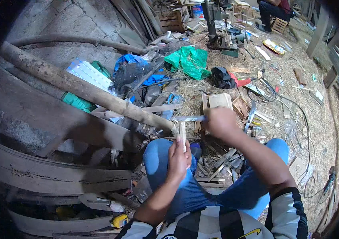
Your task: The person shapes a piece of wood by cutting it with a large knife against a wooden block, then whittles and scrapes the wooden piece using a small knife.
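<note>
My left hand (178,159) is closed around a short, pale wooden strip (182,131), which points up and away from me. The strip's far end is beside the tip of a long round wooden pole (94,93); whether they touch I cannot tell. In my right fist (222,122) is a narrow, blade-like metal tool (190,118), its handle hidden by the fingers. The tool points left and lies across the strip's upper part. Motion smears the right hand a little, so the exact kind of tool does not show.
Wooden boards (58,171) stand on the left. A green plastic bag (188,61) and a small wooden box (219,101) are ahead. A black cable (297,105) runs over the straw-strewn floor at right. Another person (274,14) is at the far back.
</note>
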Demonstrator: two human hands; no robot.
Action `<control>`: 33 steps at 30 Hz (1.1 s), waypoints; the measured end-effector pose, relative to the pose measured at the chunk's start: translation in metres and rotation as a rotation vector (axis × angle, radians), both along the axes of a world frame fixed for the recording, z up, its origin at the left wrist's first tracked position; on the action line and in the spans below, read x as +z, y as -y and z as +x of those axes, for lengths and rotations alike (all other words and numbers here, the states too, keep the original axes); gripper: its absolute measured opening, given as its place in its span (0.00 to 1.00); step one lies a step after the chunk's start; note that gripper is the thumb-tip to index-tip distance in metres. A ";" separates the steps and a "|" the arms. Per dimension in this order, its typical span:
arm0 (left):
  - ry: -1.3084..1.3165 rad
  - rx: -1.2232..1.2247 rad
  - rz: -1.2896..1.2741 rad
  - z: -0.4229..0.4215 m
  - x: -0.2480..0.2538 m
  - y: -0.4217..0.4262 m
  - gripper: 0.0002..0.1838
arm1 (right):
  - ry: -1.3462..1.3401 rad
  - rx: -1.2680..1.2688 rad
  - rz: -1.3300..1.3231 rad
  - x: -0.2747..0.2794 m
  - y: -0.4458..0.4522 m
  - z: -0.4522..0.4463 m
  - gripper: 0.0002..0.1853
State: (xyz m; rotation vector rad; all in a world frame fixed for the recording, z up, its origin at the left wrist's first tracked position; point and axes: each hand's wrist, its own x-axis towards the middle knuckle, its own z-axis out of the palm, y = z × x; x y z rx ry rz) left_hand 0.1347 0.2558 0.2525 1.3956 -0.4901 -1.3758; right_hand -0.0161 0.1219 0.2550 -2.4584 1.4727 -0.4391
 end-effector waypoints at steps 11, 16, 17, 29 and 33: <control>0.168 -0.001 -0.105 -0.023 -0.022 0.015 0.25 | -0.007 0.060 0.082 0.010 -0.008 0.015 0.09; 0.268 -0.037 -0.051 -0.019 -0.029 0.020 0.25 | -0.071 0.050 0.148 0.003 0.007 0.008 0.08; 0.269 -0.039 -0.051 -0.019 -0.026 0.021 0.25 | -0.098 0.069 0.180 0.007 0.009 0.006 0.08; 0.072 -0.003 -0.030 0.000 -0.007 -0.014 0.27 | -0.008 -0.171 -0.088 -0.017 0.031 -0.015 0.06; 0.096 0.030 -0.061 -0.011 -0.014 -0.005 0.26 | 0.012 0.054 0.065 0.014 -0.018 0.017 0.07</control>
